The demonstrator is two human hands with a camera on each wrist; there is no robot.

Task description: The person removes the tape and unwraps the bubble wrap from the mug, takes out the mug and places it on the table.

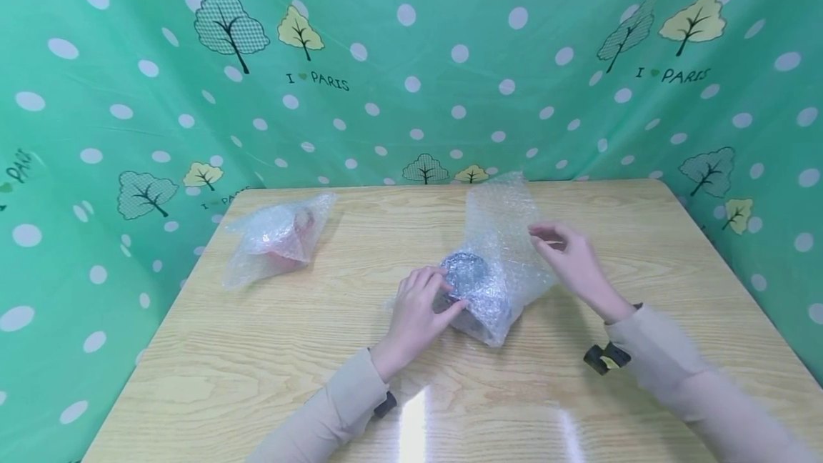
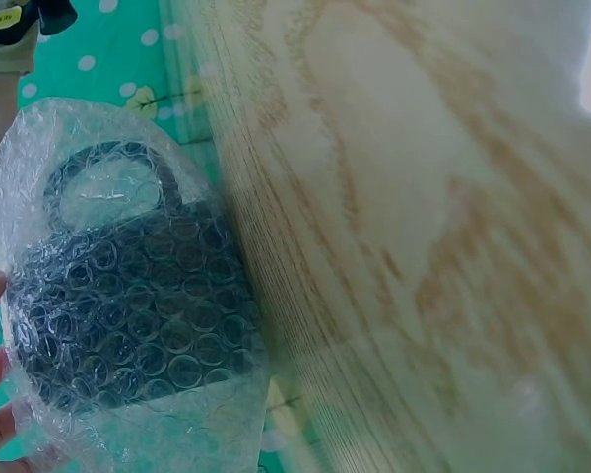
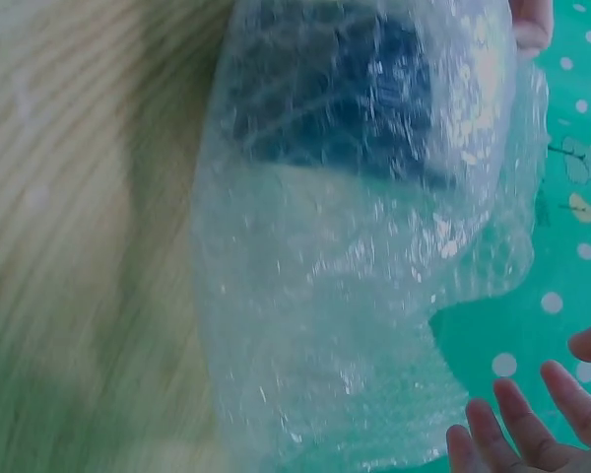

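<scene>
My left hand is holding the dark mug through its bubble wrap from eight o'clock, fingers curling at its far side and thumb reaching along the near one. The mug is sitting near the middle of the wooden table, its handle showing through. A loose flap is stretching toward one o'clock. My right hand is facing the flap's edge from three o'clock, fingers spreading loosely; whether they are touching it, I cannot tell. Toward nine o'clock another wrapped bundle is lying, pinkish inside.

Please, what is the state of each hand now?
Left hand: holding the bubble-wrapped dark mug.
Right hand: open, holding nothing.
</scene>
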